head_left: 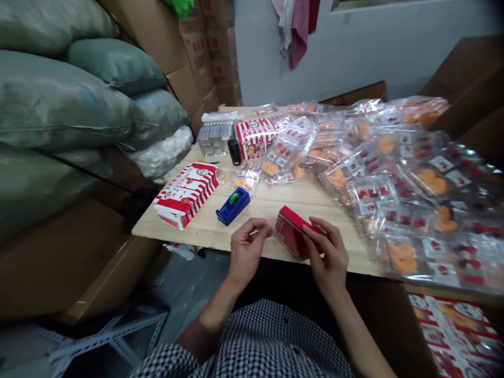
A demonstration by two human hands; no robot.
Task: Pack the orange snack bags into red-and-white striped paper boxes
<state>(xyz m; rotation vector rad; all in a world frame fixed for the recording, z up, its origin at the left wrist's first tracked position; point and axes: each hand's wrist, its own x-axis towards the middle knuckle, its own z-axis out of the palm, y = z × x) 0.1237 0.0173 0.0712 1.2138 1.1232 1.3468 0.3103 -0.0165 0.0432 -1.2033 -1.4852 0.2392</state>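
Observation:
My right hand [326,252] grips a small red box [291,233] with striped edges, tilted over the table's front edge. Just left of the box, my left hand [248,247] is closed in a pinch. A faint see-through piece, seemingly clear tape [271,227], shows at its fingertips, close to the box's left end. Beyond that hand stands a blue tape dispenser [233,206] with a green core. A red-and-white striped carton [188,193] lies farther left.
Clear bags with orange pieces [405,257] cover the table's right side. At the back are a striped box [255,137], a dark bottle [234,152] and a stack of clear cases [216,137]. Stuffed sacks [59,100] pile up left. A carton of printed packages [457,331] sits lower right.

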